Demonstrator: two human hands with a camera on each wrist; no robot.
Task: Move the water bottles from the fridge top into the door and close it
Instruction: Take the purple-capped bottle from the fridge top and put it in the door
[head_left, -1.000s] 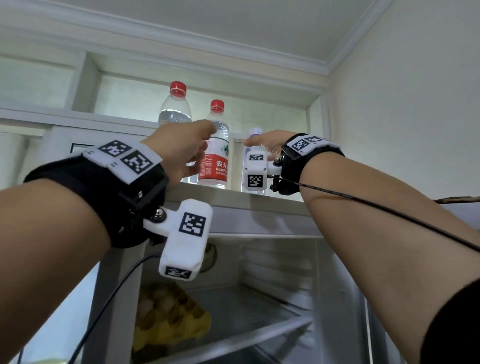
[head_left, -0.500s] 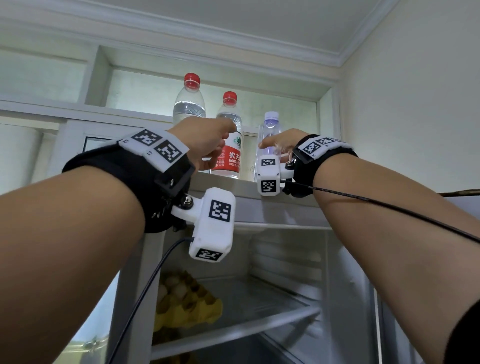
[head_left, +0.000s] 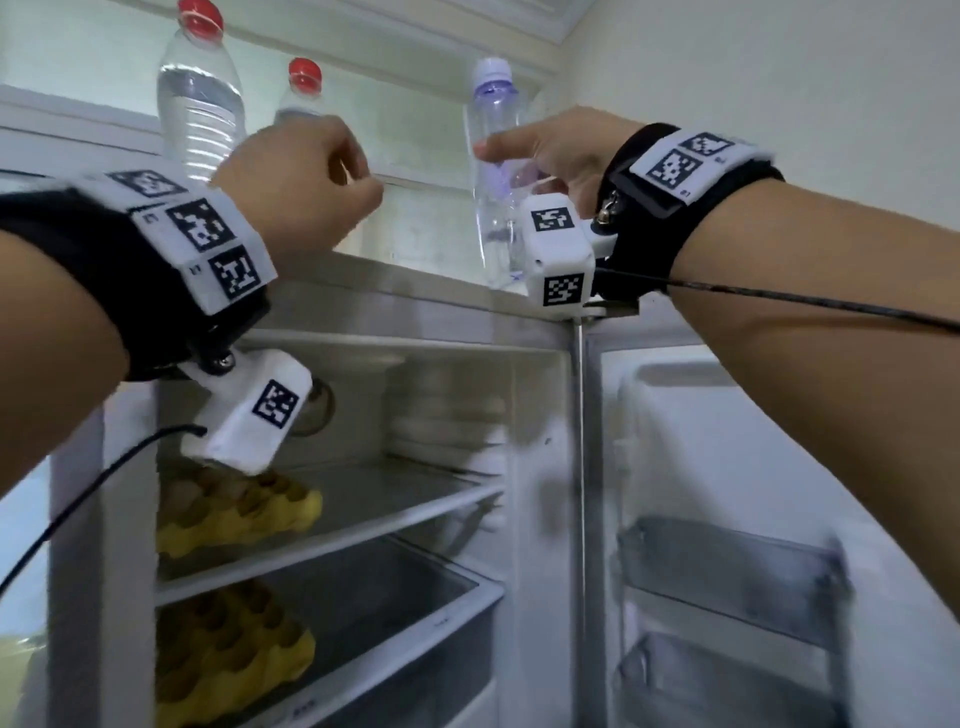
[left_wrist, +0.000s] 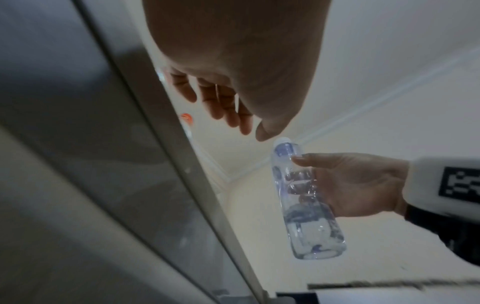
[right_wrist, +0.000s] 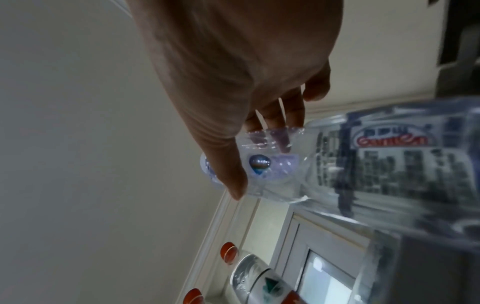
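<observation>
Three water bottles are up at the fridge top (head_left: 415, 291). Two red-capped bottles (head_left: 200, 104) (head_left: 304, 83) stand at the left and also show in the right wrist view (right_wrist: 249, 275). My right hand (head_left: 511, 161) grips the clear purple-capped bottle (head_left: 493, 223) round its upper body, at the front edge. In the left wrist view this bottle (left_wrist: 298, 205) hangs tilted in my right hand (left_wrist: 324, 181), off the top. My left hand (head_left: 332, 176) hovers in front of the second red-capped bottle, its fingers (left_wrist: 233, 115) loose and empty.
The fridge stands open. Its door (head_left: 727, 467) swings to the right, with shelf bins (head_left: 727, 571) that look empty. Yellow egg trays (head_left: 234, 514) (head_left: 228, 654) lie on the inner shelves. A wall is close on the right.
My right hand has closed round the purple-capped bottle and drawn it to the front edge. My left hand stays by the red-capped bottles. The view has dropped toward the fridge interior.
</observation>
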